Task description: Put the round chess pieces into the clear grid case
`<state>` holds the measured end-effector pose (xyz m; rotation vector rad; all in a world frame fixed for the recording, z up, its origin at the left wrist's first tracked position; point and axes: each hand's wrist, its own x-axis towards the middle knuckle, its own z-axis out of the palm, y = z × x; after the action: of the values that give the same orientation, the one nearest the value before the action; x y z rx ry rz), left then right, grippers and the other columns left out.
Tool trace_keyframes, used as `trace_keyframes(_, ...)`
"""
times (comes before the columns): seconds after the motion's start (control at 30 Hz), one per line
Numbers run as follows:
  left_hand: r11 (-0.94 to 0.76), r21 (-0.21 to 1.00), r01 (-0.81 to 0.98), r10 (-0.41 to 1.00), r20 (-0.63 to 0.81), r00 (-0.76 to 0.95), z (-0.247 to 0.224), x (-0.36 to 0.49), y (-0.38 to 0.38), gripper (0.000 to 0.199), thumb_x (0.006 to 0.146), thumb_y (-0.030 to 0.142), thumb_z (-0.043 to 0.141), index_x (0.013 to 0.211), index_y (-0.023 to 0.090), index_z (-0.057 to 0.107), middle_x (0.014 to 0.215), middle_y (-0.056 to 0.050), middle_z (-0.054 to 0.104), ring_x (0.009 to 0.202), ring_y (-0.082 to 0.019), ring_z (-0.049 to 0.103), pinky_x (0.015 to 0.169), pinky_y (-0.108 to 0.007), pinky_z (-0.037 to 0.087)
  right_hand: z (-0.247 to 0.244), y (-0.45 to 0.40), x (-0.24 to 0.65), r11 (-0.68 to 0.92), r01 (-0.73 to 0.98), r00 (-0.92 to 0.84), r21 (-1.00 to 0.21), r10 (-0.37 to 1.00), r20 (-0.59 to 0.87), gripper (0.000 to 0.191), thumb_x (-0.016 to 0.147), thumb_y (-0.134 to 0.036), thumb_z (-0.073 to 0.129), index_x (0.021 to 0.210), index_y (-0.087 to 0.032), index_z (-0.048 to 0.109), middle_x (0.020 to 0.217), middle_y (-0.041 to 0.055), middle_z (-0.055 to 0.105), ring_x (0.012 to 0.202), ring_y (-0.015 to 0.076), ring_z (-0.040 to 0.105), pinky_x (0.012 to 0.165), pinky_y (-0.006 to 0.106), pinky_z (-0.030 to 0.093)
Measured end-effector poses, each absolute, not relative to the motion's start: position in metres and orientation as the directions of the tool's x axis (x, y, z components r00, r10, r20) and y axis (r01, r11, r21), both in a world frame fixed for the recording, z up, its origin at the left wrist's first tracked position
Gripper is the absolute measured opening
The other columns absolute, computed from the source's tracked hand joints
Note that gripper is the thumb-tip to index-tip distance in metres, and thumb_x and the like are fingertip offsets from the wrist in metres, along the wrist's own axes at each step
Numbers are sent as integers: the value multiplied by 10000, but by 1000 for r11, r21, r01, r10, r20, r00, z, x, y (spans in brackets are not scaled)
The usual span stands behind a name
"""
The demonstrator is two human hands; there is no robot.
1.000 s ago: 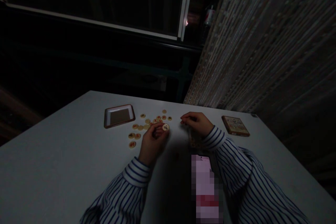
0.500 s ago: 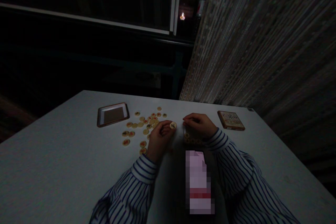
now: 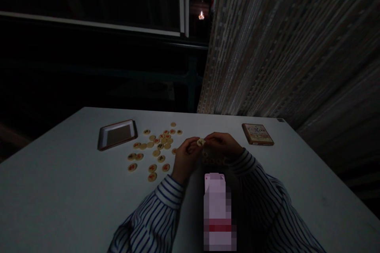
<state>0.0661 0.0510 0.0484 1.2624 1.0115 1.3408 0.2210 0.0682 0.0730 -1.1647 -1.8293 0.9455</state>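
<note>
A round wooden Chinese chess piece [image 3: 200,142] with a dark character is pinched between the thumb and fingers of my left hand [image 3: 186,159]. My right hand [image 3: 227,145] comes in from the other side, its closed fingertips meeting the edge of the same piece. Just below the hands, a short row of Chinese chess pieces [image 3: 211,161] lies in shadow, partly covered by my right hand. Left of my left hand, several loose pieces [image 3: 156,153] are scattered, some with red or dark characters up and some blank side up.
An open box tray [image 3: 101,139] rests at the left of the white table [image 3: 71,189]. A flat printed box [image 3: 257,134] lies at the right. A lit phone [image 3: 216,201] is in front of me, its screen blurred. A string curtain [image 3: 252,47] hangs behind the table.
My right hand has come together with my left at the chess piece; before, a gap stood between them. The view has shifted slightly, so the table things appear further left.
</note>
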Motion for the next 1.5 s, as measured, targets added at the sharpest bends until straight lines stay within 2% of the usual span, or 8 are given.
trace_keyframes(0.3, -150, 988, -19, 988, 150, 17, 44, 77, 47, 285, 658, 260, 611, 924, 160, 610, 885, -60, 670, 808, -173, 620, 734, -307, 500, 62, 76, 231, 353, 500, -326, -791, 923, 205, 193, 729, -305, 543, 857, -180, 615, 801, 29, 660, 740, 141, 605, 685, 267, 469)
trace_keyframes(0.53, -198, 974, 107, 980, 196, 26, 31, 71, 47, 275, 700, 284, 574, 947, 174, 623, 949, -68, 657, 863, -187, 605, 786, -325, 480, 62, 78, 229, 361, 505, -364, -784, 913, 186, 184, 716, -283, 551, 831, -161, 627, 793, 54, 666, 741, 158, 618, 672, 268, 479)
trace_keyframes(0.8, -108, 993, 43, 994, 108, -16, 32, 69, 46, 195, 692, 266, 584, 855, 189, 657, 867, -44, 681, 839, -184, 615, 768, -298, 495, 55, 75, 227, 410, 430, -369, -804, 893, 259, 171, 738, -317, 537, 799, -182, 623, 782, 36, 669, 720, 140, 614, 661, 258, 481)
trace_keyframes(0.97, -41, 999, 13, 998, 41, -43, 36, 68, 47, 174, 685, 265, 587, 823, 194, 665, 838, -44, 687, 806, -193, 622, 744, -313, 506, 54, 75, 225, 398, 419, -384, -817, 892, 237, 164, 724, -309, 557, 806, -181, 616, 783, 44, 668, 733, 152, 617, 669, 274, 486)
trace_keyframes(1.17, -40, 999, 29, 995, 42, -88, 31, 63, 51, 209, 677, 305, 593, 825, 178, 667, 845, -51, 682, 821, -190, 614, 781, -329, 486, 51, 75, 224, 395, 438, -367, -808, 899, 240, 158, 728, -307, 555, 812, -187, 614, 785, 36, 667, 736, 147, 615, 677, 273, 483)
trace_keyframes(1.37, 51, 996, -76, 992, -60, -110, 31, 63, 51, 255, 685, 312, 587, 872, 150, 647, 861, -61, 678, 823, -179, 615, 783, -326, 482, 48, 75, 221, 363, 406, -366, -838, 905, 215, 182, 718, -298, 563, 841, -170, 602, 791, 46, 661, 734, 149, 614, 667, 274, 486)
trace_keyframes(1.5, 48, 996, -78, 993, -56, -101, 33, 64, 50, 222, 680, 307, 594, 846, 172, 650, 869, -56, 677, 837, -183, 613, 789, -320, 481, 47, 76, 221, 357, 409, -366, -840, 907, 208, 178, 727, -294, 554, 854, -175, 595, 800, 43, 660, 739, 144, 610, 683, 280, 485)
